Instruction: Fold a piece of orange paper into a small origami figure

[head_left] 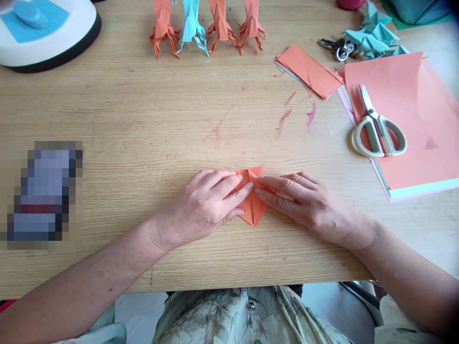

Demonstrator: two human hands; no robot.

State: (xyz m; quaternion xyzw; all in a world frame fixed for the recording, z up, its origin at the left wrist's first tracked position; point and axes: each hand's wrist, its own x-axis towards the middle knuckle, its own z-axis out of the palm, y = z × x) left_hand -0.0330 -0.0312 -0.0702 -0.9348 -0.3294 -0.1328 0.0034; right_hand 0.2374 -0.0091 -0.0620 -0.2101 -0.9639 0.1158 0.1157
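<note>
Your folded orange paper diamond (253, 210) lies flat on the light wooden table (143, 119), near its front edge; your left hand (206, 203) and right hand (304, 203) press it down, fingers straight, close together, clasping nothing; it looks light, thin and easily creased; hold it by the free lower tip.

I had a single view, from the camera worn on the person's head, which faced forward and steeply down onto the table (107, 119). It sat close. The left hand (204, 203) and right hand (304, 203) filled the near middle, the paper figures (208, 24) marked the far edge, the scissors (378, 131) lay right, and the lap (233, 315) showed nearest.
</note>
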